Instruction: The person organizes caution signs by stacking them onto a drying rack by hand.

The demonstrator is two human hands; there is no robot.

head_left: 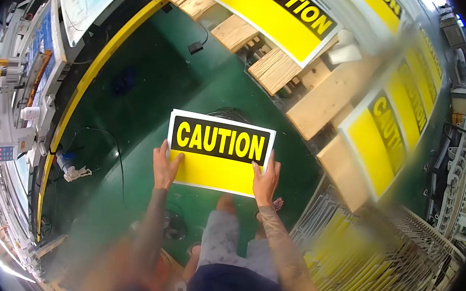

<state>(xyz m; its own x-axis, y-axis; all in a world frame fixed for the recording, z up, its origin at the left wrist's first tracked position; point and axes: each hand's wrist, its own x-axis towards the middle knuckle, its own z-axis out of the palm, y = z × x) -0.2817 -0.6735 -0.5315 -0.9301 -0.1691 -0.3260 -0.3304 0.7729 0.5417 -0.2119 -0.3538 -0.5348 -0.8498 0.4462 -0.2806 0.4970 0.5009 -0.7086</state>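
A yellow and black caution sign [216,172] is held out in front of my body, over the green floor. A second white edge shows along its top, so it may be a small stack. My left hand [165,165] grips the sign's left side, thumb on the yellow face. On the right side my right hand [266,180] holds it the same way, thumb on the front. The fingers of both hands are hidden behind the sign.
More caution signs [276,18] lie on a wooden pallet [332,102] ahead and to the right. A wire rack [340,257] with many yellow sheets stands at lower right. Machinery with a yellow rail [91,70] runs along the left. A cable [122,163] lies on the floor.
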